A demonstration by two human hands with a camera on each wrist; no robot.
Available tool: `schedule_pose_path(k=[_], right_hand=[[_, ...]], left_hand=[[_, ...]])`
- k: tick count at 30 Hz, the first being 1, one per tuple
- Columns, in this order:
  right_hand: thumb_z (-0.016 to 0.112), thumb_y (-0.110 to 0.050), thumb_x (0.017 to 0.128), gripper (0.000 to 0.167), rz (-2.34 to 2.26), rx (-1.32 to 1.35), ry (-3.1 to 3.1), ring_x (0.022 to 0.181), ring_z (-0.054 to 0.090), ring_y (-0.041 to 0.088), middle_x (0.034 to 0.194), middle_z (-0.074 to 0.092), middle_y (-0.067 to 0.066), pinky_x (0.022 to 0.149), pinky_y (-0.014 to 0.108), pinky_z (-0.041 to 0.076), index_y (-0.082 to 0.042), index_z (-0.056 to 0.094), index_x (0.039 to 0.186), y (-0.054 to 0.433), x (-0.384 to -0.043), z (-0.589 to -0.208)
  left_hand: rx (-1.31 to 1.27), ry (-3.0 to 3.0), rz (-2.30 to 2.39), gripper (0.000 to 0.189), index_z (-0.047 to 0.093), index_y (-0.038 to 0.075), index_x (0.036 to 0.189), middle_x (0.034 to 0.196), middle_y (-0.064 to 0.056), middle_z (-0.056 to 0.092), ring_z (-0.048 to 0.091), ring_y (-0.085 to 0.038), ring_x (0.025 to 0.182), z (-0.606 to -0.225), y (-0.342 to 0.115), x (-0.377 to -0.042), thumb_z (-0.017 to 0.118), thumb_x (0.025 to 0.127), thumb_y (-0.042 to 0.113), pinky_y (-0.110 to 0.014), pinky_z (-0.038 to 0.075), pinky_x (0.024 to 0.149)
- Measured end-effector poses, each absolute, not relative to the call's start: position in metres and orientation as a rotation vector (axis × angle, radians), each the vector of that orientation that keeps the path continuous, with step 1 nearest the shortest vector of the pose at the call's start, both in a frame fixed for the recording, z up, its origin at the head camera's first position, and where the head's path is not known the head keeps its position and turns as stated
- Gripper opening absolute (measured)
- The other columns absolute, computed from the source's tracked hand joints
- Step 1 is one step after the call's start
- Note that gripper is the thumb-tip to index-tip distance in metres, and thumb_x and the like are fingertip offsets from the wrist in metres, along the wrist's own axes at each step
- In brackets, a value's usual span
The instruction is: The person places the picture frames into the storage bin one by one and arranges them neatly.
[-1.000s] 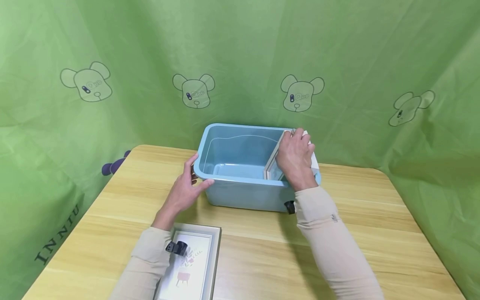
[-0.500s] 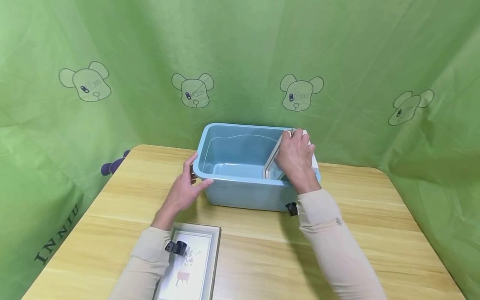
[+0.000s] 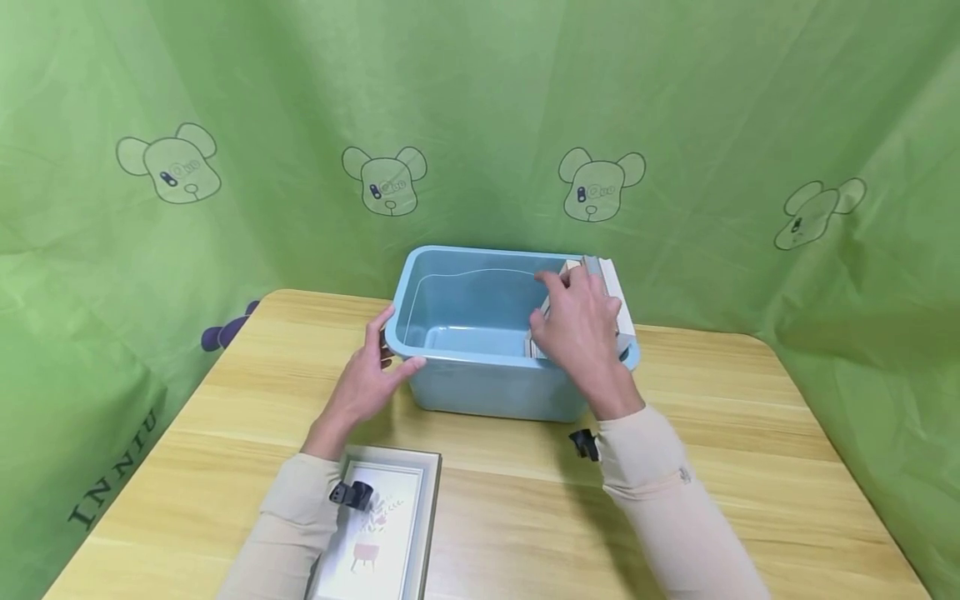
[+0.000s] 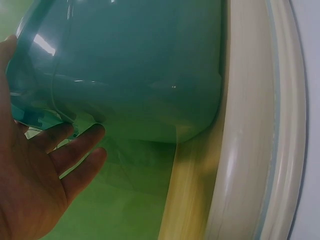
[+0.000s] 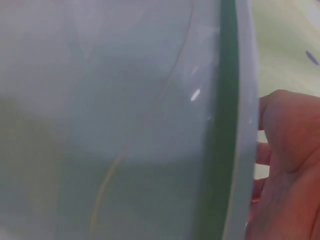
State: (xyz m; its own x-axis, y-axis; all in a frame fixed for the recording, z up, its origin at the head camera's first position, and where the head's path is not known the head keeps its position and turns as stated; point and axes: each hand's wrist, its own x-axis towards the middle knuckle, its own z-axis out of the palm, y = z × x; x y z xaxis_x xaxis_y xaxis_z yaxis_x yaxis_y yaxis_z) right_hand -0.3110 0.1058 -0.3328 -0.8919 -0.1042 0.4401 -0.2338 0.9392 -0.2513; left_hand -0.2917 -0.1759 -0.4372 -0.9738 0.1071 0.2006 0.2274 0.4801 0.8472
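A light blue plastic tub (image 3: 480, 387) sits on the table. My left hand (image 3: 363, 387) spans its left front corner, thumb on the near rim, fingers along the left side. In the left wrist view the fingers of the left hand (image 4: 35, 185) are spread and fairly straight against the tub (image 4: 140, 65). Picture frames (image 3: 619, 304) lean together at the tub's right end. Over them is my right hand (image 3: 581, 329), thumb and forefinger apart, covering part of them. In the right wrist view the tub's wall (image 5: 125, 125) hides some of that hand (image 5: 295, 165).
A framed picture of a potted plant (image 3: 431, 500) lies flat on the wooden table (image 3: 517, 517), partly under the left forearm. Green fabric with bear drawings (image 3: 480, 125) hangs behind and at both sides. Something purple (image 3: 221, 336) shows beyond the table's left edge.
My right hand has let go of the frame it gripped and shifted slightly left, its thumb and forefinger spreading. More of the frames' top edges shows. My left hand has stayed on the tub.
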Motion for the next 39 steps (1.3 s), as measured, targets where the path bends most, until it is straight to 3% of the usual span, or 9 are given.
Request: schedule_pose_path(k=[14,23,32,39], right_hand=[[0.066,-0.015,0.082,0.037,0.435,0.430,-2.533,0.087,0.048,0.029,0.103,0.059,0.008,0.070,0.043,0.033,-0.016,0.067,0.119,0.101,-0.286,-0.347],[0.075,-0.028,0.078,0.037,0.491,0.439,-2.389,0.098,0.049,0.032,0.106,0.057,0.011,0.082,0.048,0.038,-0.014,0.069,0.113,0.117,-0.276,-0.364],[0.083,-0.046,0.067,0.075,0.552,0.339,-2.351,0.120,0.045,0.038,0.129,0.051,0.019,0.098,0.057,0.035,-0.009,0.059,0.127,0.142,-0.269,-0.374],[0.083,-0.058,0.063,0.115,0.747,0.120,-2.535,0.142,0.026,0.039,0.156,0.025,0.018,0.114,0.063,0.024,-0.011,0.027,0.152,0.157,-0.267,-0.379]], left_hand=[[-0.290,-2.592,-1.521,0.090,0.009,0.041,0.152,0.145,-0.016,0.047,0.055,-0.032,0.127,-0.437,-0.175,-0.292,0.066,0.085,0.055,-0.047,0.045,0.108],[-0.281,-2.590,-1.527,0.090,0.008,0.041,0.153,0.146,-0.017,0.046,0.055,-0.033,0.127,-0.437,-0.175,-0.291,0.066,0.085,0.055,-0.047,0.045,0.108],[-0.291,-2.589,-1.523,0.089,0.007,0.041,0.153,0.147,-0.017,0.046,0.054,-0.033,0.127,-0.438,-0.175,-0.292,0.065,0.086,0.055,-0.047,0.045,0.108],[-0.290,-2.586,-1.525,0.089,0.009,0.039,0.153,0.146,-0.018,0.047,0.055,-0.033,0.127,-0.439,-0.175,-0.291,0.065,0.086,0.054,-0.047,0.045,0.108]])
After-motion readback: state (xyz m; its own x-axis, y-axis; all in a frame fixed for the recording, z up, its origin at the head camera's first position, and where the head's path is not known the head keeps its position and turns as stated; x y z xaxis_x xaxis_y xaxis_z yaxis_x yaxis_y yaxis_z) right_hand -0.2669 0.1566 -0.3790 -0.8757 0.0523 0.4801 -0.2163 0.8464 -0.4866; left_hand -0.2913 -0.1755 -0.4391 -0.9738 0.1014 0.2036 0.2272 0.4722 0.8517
